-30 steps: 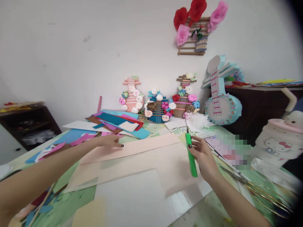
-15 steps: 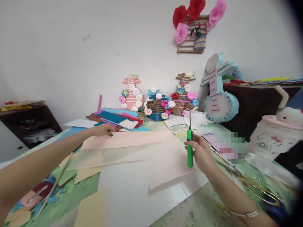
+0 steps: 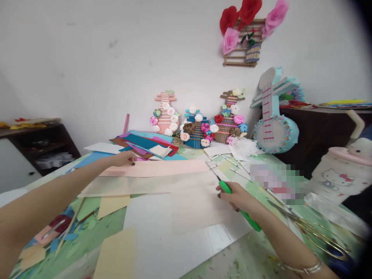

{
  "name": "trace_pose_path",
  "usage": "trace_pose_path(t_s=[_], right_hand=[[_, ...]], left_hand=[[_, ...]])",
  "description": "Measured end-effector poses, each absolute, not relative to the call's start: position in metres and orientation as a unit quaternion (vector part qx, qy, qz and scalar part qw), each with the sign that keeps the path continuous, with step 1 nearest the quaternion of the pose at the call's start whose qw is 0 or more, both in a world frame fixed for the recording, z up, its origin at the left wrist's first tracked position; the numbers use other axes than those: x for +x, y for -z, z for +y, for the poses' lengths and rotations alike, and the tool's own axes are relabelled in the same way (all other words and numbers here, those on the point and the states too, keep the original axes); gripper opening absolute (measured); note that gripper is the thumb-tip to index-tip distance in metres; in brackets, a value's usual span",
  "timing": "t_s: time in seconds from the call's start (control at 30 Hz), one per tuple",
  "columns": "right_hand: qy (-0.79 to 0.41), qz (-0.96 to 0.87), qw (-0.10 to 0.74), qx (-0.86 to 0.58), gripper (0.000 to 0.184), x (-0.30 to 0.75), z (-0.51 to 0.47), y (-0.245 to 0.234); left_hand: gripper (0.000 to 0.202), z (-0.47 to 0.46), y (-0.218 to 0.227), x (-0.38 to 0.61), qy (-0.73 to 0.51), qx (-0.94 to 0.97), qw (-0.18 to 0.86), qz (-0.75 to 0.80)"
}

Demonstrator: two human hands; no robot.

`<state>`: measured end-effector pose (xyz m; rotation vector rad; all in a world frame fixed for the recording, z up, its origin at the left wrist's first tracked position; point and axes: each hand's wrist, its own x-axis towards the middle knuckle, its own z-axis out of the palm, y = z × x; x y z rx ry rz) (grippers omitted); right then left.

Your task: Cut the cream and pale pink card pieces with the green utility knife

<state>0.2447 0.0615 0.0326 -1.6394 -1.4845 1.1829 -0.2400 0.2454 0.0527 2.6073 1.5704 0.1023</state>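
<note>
My left hand (image 3: 128, 158) is closed at the far left edge of a sheet of pale pink paper (image 3: 162, 169), its fingertips pinched against the edge. The sheet has a folded strip along its far side, and its thinner part spreads toward me over a white board (image 3: 151, 224). My right hand (image 3: 236, 197) is wrapped round a green craft knife (image 3: 225, 186). The knife slants up and left, with its thin metal tip close to the right end of the folded strip. I cannot tell whether the tip touches the paper.
Coloured sheets (image 3: 148, 145) lie behind my left hand. Flower-covered paper instruments (image 3: 194, 131) lean on the wall. Right of my right hand are markers (image 3: 240, 173), gold-handled scissors (image 3: 316, 236) and a cup (image 3: 331, 174). Paper scraps (image 3: 65, 236) and a stick lie at left.
My right hand has tilted the craft knife from upright to slanting left, bringing its tip down near the paper strip. My left hand stays at the paper's edge. The view has shifted slightly.
</note>
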Motion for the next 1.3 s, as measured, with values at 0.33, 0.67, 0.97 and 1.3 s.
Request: trace_pose_path(t_s=[0.33, 0.67, 0.97, 1.3], right_hand=[[-0.429, -0.635, 0.195, -0.612, 0.024, 0.24, 0.052, -0.038], [-0.448, -0.639, 0.189, -0.596, 0.036, 0.249, 0.064, -0.015], [-0.37, -0.671, 0.154, -0.624, 0.045, 0.25, 0.069, -0.013], [-0.334, -0.681, 0.134, -0.638, 0.044, 0.254, 0.07, -0.022]], left_hand=[[0.025, 0.212, -0.079, -0.213, 0.017, 0.833, -0.04, 0.552], [0.03, 0.051, -0.05, -0.178, 0.035, 0.83, 0.147, 0.537], [0.039, 0.015, -0.029, -0.165, 0.067, 0.736, 0.277, 0.614], [0.026, 0.047, -0.047, -0.165, -0.031, 0.698, 0.453, 0.553]])
